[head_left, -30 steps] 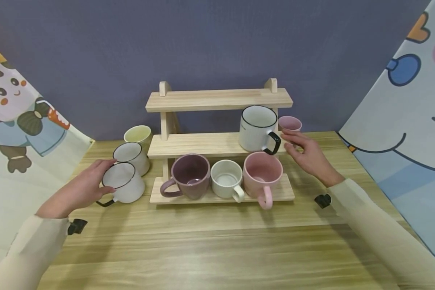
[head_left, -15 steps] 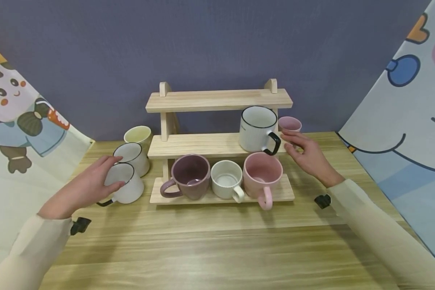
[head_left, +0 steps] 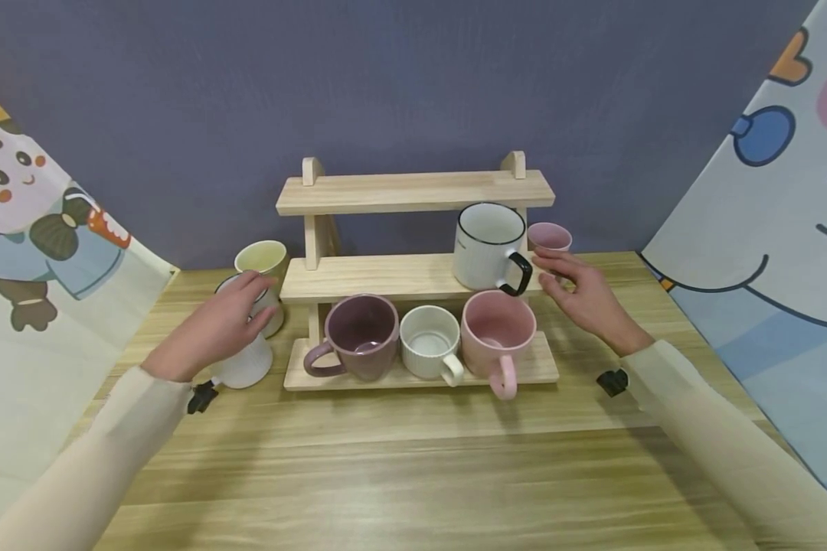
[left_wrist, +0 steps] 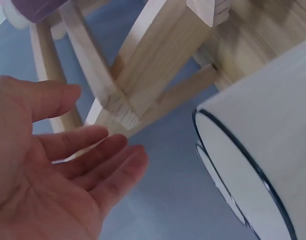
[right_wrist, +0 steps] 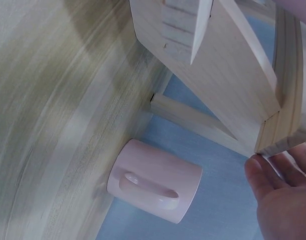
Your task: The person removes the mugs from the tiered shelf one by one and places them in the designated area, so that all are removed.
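My left hand (head_left: 214, 325) hovers over two white enamel mugs at the left, fingers loosely bent and nothing in them. The nearer white mug (head_left: 246, 366) is partly covered by the hand; the farther white mug (head_left: 272, 315) shows beside the fingers. In the left wrist view, a dark-rimmed white mug (left_wrist: 273, 120) stands apart from the fingers. My right hand (head_left: 582, 295) rests its fingertips against the right end of the wooden shelf (head_left: 372, 277), at the middle board. Close to those fingers, a white mug (head_left: 488, 249) with a black handle stands on that board.
On the bottom board stand a purple mug (head_left: 362, 337), a small white ribbed cup (head_left: 430, 342) and a pink mug (head_left: 498, 333). A yellow-green cup (head_left: 263, 256) is behind the left mugs. Behind the shelf's right end stands another pink mug (right_wrist: 155, 180).
My left hand has left the nearer white mug's rim and moved right and forward, over both white mugs. The right hand stays at the shelf's end.
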Available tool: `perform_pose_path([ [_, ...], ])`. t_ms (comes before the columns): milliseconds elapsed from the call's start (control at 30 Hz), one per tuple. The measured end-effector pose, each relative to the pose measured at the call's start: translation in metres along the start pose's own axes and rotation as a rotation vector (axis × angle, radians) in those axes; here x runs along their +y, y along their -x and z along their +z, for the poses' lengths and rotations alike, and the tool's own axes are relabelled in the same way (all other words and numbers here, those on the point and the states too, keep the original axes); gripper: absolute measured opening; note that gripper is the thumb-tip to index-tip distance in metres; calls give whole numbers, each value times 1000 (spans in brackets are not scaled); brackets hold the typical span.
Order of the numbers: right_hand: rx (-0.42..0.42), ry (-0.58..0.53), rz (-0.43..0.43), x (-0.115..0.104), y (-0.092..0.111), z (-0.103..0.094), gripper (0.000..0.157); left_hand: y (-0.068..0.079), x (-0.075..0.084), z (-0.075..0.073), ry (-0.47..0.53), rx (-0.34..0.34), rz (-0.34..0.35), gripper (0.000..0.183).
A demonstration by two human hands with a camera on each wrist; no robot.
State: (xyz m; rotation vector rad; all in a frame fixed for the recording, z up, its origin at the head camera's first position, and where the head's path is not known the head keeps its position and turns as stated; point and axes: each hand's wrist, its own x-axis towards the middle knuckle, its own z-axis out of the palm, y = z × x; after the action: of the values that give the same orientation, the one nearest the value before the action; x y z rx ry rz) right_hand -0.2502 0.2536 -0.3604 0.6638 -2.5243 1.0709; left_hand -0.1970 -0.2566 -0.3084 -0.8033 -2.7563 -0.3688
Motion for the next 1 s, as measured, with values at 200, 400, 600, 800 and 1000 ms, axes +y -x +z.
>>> perform_pose_path([
  [200, -2, 29, -14, 0, -1, 0, 34, -16, -2, 9, -5, 16, -19, 32],
  [400, -33, 71, -14, -5, -5, -3, 34, -20, 0, 11, -1, 19, -35, 29],
  [600, 22, 48, -42, -23, -10, -14, 33, -22, 3, 10, -3, 14, -31, 27],
  [800, 126, 45, -100, -65, -20, -32, 32, -24, 4, 9, -8, 23, -9, 24],
  [1000, -25, 72, 39, -106, -42, -32, 57, -26, 3, 9, -11, 1, -27, 22],
])
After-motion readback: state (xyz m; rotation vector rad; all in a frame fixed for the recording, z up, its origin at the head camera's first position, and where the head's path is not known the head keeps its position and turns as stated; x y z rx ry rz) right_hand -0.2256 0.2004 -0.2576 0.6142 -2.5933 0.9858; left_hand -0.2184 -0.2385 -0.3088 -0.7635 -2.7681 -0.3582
